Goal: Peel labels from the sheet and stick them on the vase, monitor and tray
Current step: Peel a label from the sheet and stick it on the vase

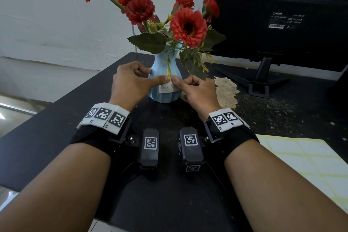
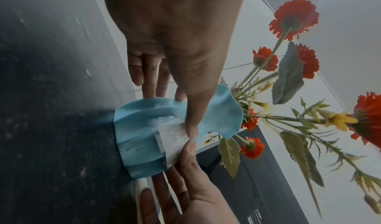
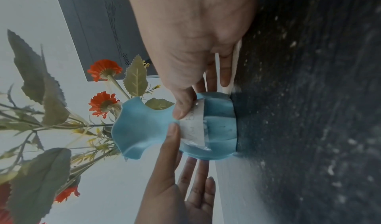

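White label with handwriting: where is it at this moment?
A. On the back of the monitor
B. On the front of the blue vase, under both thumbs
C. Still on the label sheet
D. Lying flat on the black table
B. The white label lies on the blue vase, with the thumb of the left hand and the thumb of the right hand pressing along its upper edge.
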A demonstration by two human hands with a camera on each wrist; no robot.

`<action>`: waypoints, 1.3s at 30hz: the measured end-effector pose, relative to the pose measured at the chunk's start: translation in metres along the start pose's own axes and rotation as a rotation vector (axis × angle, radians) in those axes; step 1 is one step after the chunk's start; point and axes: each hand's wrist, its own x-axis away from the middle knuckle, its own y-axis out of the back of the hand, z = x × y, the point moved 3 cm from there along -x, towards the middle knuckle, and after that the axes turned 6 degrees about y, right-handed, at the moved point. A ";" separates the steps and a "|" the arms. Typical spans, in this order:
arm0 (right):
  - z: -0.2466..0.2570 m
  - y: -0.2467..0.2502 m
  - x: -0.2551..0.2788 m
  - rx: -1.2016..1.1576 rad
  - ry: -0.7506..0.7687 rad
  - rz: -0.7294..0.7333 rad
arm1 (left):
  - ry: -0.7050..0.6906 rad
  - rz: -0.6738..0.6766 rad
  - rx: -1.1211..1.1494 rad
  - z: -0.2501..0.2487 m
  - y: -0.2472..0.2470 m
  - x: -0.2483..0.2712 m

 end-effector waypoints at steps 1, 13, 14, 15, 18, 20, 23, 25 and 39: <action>0.000 0.000 0.001 0.004 -0.008 -0.002 | -0.005 -0.002 -0.007 0.000 -0.001 0.000; 0.004 -0.001 0.003 -0.029 -0.105 -0.021 | 0.007 -0.015 -0.029 0.001 -0.003 -0.003; 0.004 -0.002 0.003 -0.036 -0.110 -0.022 | 0.010 -0.016 -0.034 0.001 -0.003 -0.004; 0.004 -0.002 0.003 -0.037 -0.117 -0.025 | 0.010 -0.017 -0.039 0.001 -0.003 -0.004; 0.002 -0.001 0.001 -0.013 -0.112 -0.039 | 0.011 -0.016 -0.041 0.001 -0.004 -0.005; 0.002 -0.001 -0.001 0.010 -0.111 -0.052 | 0.018 -0.015 -0.041 0.000 -0.005 -0.005; 0.001 -0.001 -0.003 0.018 -0.118 -0.057 | 0.018 -0.010 -0.036 0.001 -0.005 -0.006; 0.000 0.000 -0.004 0.012 -0.121 -0.060 | 0.009 -0.008 -0.030 0.001 -0.005 -0.006; 0.004 0.005 -0.004 -0.061 -0.250 -0.076 | -0.003 -0.001 -0.012 0.002 -0.006 -0.006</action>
